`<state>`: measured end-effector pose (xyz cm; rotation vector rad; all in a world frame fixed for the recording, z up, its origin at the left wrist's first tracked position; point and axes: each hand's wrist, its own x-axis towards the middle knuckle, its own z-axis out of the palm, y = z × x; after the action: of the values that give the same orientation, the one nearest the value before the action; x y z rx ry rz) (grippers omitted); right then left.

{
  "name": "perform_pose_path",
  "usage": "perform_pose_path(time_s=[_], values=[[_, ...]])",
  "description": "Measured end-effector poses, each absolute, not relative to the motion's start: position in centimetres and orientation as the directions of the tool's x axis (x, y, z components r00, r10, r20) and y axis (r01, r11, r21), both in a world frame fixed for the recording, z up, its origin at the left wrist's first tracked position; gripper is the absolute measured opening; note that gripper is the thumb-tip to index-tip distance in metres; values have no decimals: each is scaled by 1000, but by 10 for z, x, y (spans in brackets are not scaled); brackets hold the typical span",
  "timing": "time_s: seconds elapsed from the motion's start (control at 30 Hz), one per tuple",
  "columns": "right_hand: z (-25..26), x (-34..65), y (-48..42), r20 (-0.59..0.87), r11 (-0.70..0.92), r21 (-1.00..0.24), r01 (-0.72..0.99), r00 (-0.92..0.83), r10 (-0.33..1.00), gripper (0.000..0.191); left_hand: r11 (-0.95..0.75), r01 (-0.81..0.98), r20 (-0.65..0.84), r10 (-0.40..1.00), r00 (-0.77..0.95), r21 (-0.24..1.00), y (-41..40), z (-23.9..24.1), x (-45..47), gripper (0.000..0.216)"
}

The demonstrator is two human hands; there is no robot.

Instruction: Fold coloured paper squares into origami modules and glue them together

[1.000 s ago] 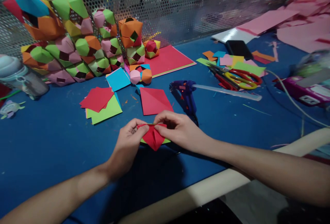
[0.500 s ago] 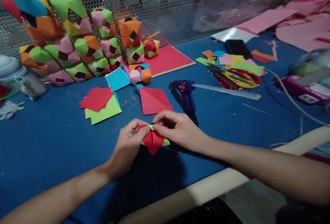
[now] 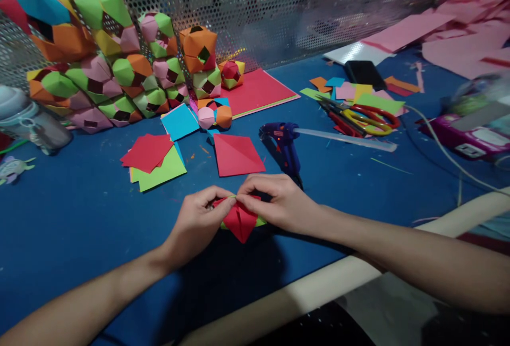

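Both hands pinch a small folded paper piece (image 3: 244,224), red on its front with lime green showing at the sides and top edge. My left hand (image 3: 201,216) grips its upper left with thumb and forefinger; my right hand (image 3: 274,200) pinches the top right, the two thumbs almost meeting. The piece is held just above the blue table, its red point toward me. Beyond the hands lies a creased red paper sheet (image 3: 237,154). A blue hot glue gun (image 3: 283,141) with a long clear glue stick rests past my right hand.
Stacked paper balls (image 3: 131,75) stand against a perforated metal panel. Red and green squares (image 3: 157,176) and a blue square (image 3: 179,121) lie at left. Scissors (image 3: 370,120), paper scraps and a black phone (image 3: 363,75) are at right. A bottle (image 3: 34,123) stands far left.
My fingertips have pressed together over the piece's top edge, covering most of the green there. The red point has shifted slightly right and down.
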<state>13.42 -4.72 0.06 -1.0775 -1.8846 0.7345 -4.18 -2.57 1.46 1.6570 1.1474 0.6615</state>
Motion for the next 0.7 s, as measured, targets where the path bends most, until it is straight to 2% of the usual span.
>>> perform_pose_path(time_s=[0.17,0.3,0.43,0.53,0.63,0.7], values=[[9,136,-47,259,345,-849,399,-256,931,18,-54,363,-55,957,284,930,-26,10,-44,13],[8,133,-47,262,351,-825,443,-251,932,14,-69,300,-13,965,263,951,-23,3,-45,11],[1,131,-46,387,468,-745,475,-263,884,10,-31,232,-37,959,281,972,-22,-1,-43,5],[-4,132,-45,489,567,-654,501,-291,822,13,64,179,-120,937,327,982,-25,0,-41,12],[-6,133,-45,535,629,-589,507,-340,774,16,139,165,-192,908,372,976,-26,1,-39,13],[-4,134,-45,537,641,-592,489,-354,766,15,117,169,-174,909,379,979,-26,2,-39,9]])
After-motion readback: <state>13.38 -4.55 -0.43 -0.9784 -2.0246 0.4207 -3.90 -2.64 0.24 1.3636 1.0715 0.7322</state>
